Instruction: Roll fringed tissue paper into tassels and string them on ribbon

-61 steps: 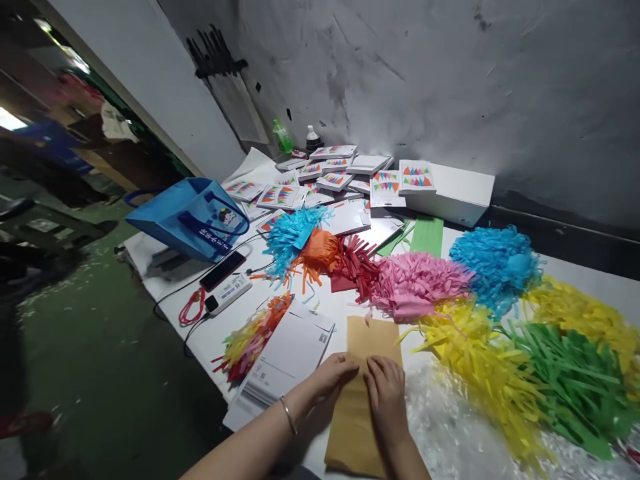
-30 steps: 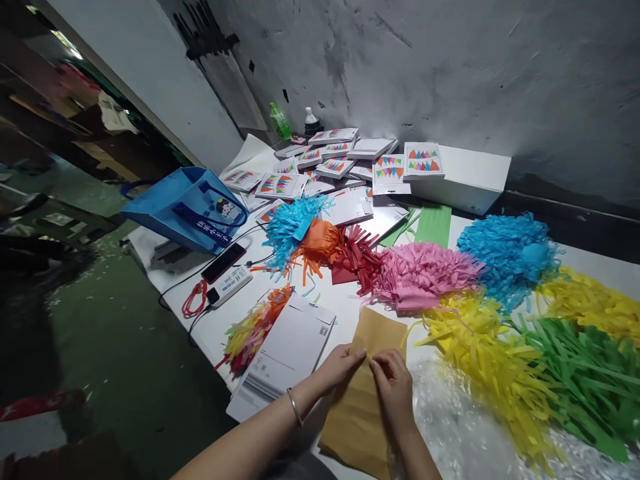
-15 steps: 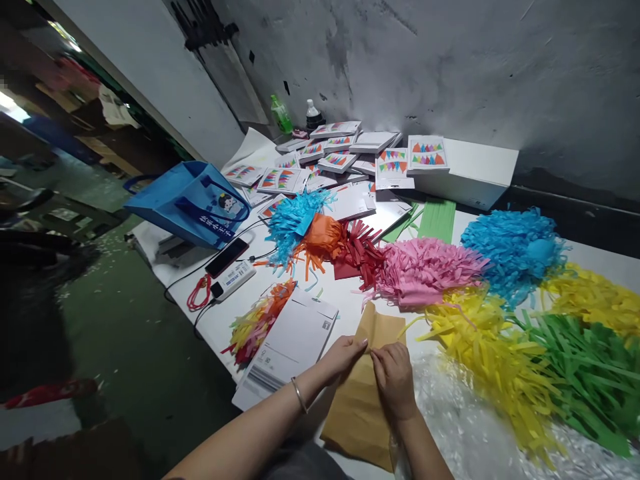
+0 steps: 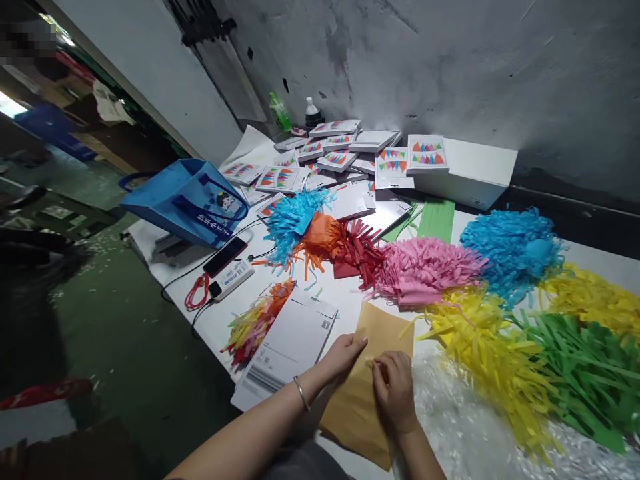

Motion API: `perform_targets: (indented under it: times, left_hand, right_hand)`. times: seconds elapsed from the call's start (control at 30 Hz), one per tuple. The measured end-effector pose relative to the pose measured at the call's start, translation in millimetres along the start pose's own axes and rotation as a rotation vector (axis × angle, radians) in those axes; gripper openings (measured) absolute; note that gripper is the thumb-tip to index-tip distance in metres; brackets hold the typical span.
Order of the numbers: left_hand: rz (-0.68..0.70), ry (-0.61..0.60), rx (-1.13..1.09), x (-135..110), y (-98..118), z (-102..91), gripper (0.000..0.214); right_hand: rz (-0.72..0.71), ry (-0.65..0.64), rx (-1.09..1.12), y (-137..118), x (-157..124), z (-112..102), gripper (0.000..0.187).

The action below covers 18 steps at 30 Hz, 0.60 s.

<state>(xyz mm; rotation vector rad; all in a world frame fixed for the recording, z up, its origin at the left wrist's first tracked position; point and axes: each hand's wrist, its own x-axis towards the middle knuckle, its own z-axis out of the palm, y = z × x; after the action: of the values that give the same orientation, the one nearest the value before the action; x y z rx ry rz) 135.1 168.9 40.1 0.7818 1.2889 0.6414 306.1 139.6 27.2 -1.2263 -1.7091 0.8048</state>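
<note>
A flat, tan-brown piece of paper (image 4: 357,407) lies in front of me; whether it is a single sheet or a bag I cannot tell. My left hand (image 4: 343,355), with a silver bangle at the wrist, grips its left edge, thumb on top. Over its right half is my right hand (image 4: 396,383), fingers curled and thumb pressed to the fingertips. Anything in that pinch is too small to make out. To the left lies a white printed carton (image 4: 295,340), beside a multicoloured bundle of paper fringe (image 4: 263,317). Crumpled clear plastic (image 4: 450,407) sits right of the paper.
Fringed tassel bundles in pink (image 4: 430,267), yellow (image 4: 490,347), green (image 4: 585,373) and blue (image 4: 513,250) spread rightward. Printed boxes (image 4: 337,160) pile near the wall. A blue bag (image 4: 185,203), phone (image 4: 225,257) and power strip (image 4: 233,280) stand along the table's left edge.
The brown paper's upper part was bunched and creased between both hands; now it lies spread flat. My right hand has moved slightly down, away from my left hand.
</note>
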Motion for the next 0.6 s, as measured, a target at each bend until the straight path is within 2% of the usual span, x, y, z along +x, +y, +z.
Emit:
perform_targets:
  times: [0.1, 0.2, 0.3, 0.37, 0.47, 0.53, 0.6]
  left_hand:
    - [0.061, 0.045, 0.087, 4, -1, -0.1, 0.068]
    - [0.165, 0.16, 0.217, 2, -3, -1.7, 0.061]
    - [0.29, 0.317, 0.388, -11, 2, -19.4, 0.056]
    - [0.36, 0.41, 0.505, -22, 13, -46.6, 0.047]
    - [0.41, 0.527, 0.672, -30, 37, -102.9, 0.039]
    - [0.398, 0.513, 0.787, -25, 54, -137.5, 0.035]
    - [0.359, 0.407, 0.893, -15, 68, -160.6, 0.027]
  right_hand:
    - [0.149, 0.037, 0.122, -8, -1, -6, 0.007]
    - [0.303, 0.044, 0.253, -12, 1, -12, 0.013]
    - [0.428, 0.033, 0.367, -13, 5, -15, 0.018]
    - [0.491, 0.02, 0.423, -15, 6, -14, 0.021]
    - [0.54, -0.028, 0.485, -21, 13, -3, 0.027]
    - [0.542, -0.084, 0.511, -28, 22, 12, 0.03]
    - [0.524, -0.145, 0.524, -35, 35, 33, 0.032]
